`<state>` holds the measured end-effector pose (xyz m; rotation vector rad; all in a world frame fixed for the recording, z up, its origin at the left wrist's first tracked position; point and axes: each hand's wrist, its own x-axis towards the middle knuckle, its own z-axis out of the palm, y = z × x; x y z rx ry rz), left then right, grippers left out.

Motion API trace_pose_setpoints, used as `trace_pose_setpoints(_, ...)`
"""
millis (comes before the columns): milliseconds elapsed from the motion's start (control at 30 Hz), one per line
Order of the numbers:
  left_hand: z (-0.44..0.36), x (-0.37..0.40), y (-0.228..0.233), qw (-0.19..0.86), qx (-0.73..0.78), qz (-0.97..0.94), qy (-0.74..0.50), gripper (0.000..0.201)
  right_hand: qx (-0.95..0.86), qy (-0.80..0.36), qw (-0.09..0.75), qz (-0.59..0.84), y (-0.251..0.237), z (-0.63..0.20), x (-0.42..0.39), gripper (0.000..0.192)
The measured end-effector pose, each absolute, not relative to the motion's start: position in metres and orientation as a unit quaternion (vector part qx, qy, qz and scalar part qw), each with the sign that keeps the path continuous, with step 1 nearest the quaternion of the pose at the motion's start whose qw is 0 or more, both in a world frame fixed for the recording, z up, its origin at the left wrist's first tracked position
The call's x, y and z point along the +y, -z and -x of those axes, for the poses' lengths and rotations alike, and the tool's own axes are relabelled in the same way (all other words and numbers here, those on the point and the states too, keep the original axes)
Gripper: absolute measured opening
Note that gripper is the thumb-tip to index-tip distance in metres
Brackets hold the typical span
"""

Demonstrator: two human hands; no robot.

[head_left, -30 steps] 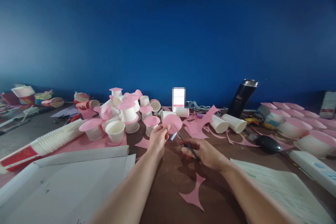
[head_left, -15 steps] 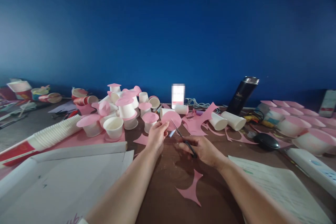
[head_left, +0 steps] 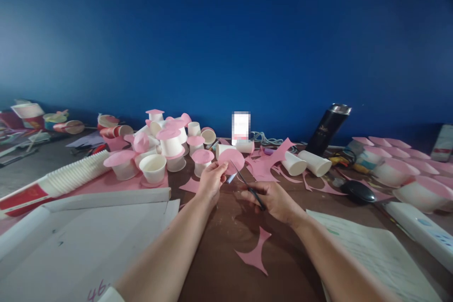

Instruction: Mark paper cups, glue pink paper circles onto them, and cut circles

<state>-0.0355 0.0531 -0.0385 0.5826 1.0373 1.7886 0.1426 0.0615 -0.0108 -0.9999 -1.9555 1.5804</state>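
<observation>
My left hand [head_left: 211,182] pinches a round pink paper disc [head_left: 231,160] by its lower left edge and holds it upright above the brown table [head_left: 219,264]. My right hand [head_left: 274,200] grips black-handled scissors [head_left: 246,185], whose blades point up and left and touch the disc's lower right edge. A pink paper offcut [head_left: 256,255] lies on the table just below my right wrist.
A heap of white paper cups with pink paper lids [head_left: 166,148] stands behind my left hand. A long sleeve of stacked cups [head_left: 67,181] lies left. White sheets [head_left: 78,240] cover the near left, printed paper [head_left: 375,255] the right. Black flask [head_left: 327,127], black mouse [head_left: 358,191], pink-lidded bowls [head_left: 406,170] at right.
Both hands, the disc and the scissors keep nearly the same pose. The view has tilted down a little, so the table things sit slightly higher in the picture.
</observation>
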Motion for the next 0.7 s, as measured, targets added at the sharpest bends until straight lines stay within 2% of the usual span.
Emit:
trace_pose_setpoints(433, 0.0373, 0.0549, 0.0415, 0.479, 0.435, -0.247, -0.721, 0.035, -0.722, -0.544, 0.222, 0.365, 0.0082, -0.1430, 0.0590, 0.031)
trace_pose_setpoints(700, 0.0367, 0.0541, 0.0408, 0.476, 0.452, -0.242, -0.715, 0.035, -0.723, -0.543, 0.206, 0.375, 0.0130, -0.1460, 0.0638, 0.035)
